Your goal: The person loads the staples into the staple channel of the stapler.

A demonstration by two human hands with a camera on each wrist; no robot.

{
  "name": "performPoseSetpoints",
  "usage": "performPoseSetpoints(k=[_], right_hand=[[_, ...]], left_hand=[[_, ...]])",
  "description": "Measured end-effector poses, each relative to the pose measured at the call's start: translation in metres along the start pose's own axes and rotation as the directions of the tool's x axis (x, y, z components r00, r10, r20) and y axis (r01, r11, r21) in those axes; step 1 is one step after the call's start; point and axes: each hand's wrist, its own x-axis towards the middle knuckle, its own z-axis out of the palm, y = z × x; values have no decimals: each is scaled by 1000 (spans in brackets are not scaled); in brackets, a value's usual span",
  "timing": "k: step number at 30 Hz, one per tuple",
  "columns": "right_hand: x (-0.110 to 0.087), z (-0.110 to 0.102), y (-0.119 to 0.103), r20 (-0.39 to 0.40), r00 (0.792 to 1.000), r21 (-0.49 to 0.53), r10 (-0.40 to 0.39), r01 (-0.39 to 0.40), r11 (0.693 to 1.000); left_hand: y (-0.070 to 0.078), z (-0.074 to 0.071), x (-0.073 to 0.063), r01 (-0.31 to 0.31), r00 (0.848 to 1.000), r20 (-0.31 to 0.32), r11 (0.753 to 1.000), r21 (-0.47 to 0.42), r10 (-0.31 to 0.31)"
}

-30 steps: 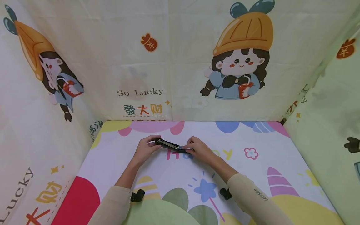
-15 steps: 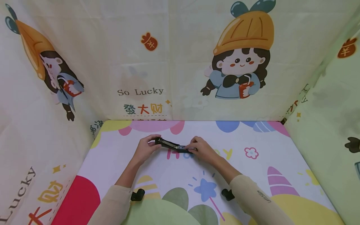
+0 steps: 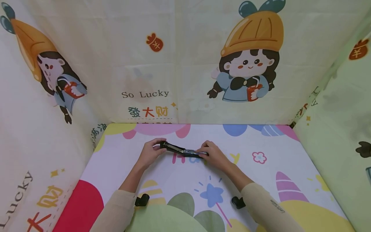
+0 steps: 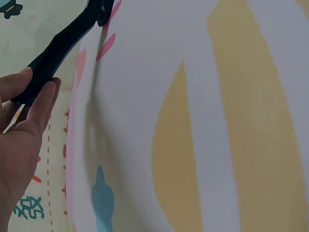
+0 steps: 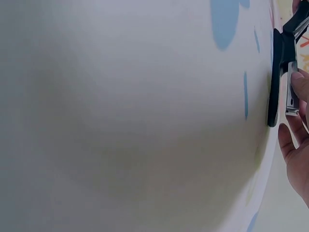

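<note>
A black stapler [image 3: 174, 148] is spread wide open above the table, its two halves forming a shallow bend in the head view. My left hand [image 3: 150, 155] pinches the far end of its upper arm between thumb and fingers; the left wrist view shows this grip on the black cover [image 4: 55, 50]. At the other half, my right hand [image 3: 215, 157] pinches the silver metal staple rail [image 5: 292, 94]. The black base [image 5: 274, 82] lies alongside that rail with a gap between them, in the right wrist view. Whether staples sit in the rail cannot be made out.
A white tabletop cover [image 3: 246, 180] with colourful prints lies under both hands. Cream cloth walls [image 3: 191, 80] with cartoon figures stand behind it and at both sides. Black wrist devices [image 3: 142, 200] are worn near each sleeve.
My right hand has slid to the right along the stapler, and more of the metal rail shows between the hands. My left hand has stayed nearly still.
</note>
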Motion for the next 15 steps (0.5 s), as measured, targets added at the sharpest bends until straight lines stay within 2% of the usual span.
performPoseSetpoints(k=[15], right_hand=[[-9, -3, 10, -17, 1000, 10, 16, -16, 1000]], left_hand=[[1, 0, 0, 2, 1000, 2, 1000, 10, -2]])
